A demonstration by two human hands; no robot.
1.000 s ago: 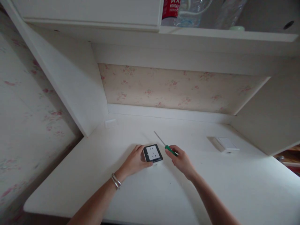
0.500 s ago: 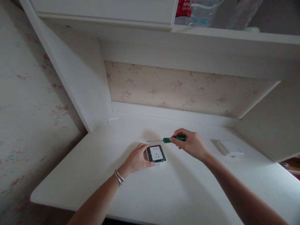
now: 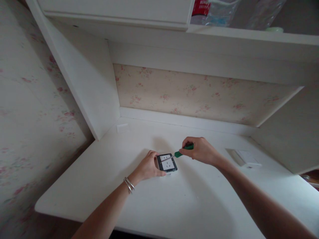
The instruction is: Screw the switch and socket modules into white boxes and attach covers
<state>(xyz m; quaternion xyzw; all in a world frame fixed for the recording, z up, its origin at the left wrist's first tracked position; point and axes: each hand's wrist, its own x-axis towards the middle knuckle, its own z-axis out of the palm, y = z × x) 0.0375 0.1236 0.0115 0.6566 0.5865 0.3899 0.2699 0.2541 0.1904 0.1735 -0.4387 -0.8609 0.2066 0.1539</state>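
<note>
A wall socket (image 3: 167, 165) with a white face and dark frame sits on the white desk, its slots facing up. My left hand (image 3: 149, 166) grips it from the left side, thumb at the near edge and fingers at the far edge. In my right hand (image 3: 196, 150) is a screwdriver (image 3: 178, 154) with a green handle, held between thumb and fingers. Its metal shaft slants down across the socket's face, with the tip close to the left side of the frame. Whether the tip touches a screw there is too small to tell.
On the right of the desk (image 3: 139, 205) lies a white box-shaped piece (image 3: 248, 157). A small flat white piece (image 3: 122, 128) rests at the back left. Overhead, a shelf (image 3: 249, 37) carries clear plastic bottles (image 3: 221, 13). White side panels bound the desk.
My right hand has tilted the screwdriver and lowered it, so its shaft now crosses the socket's face instead of hovering beyond it. My left hand keeps its grip.
</note>
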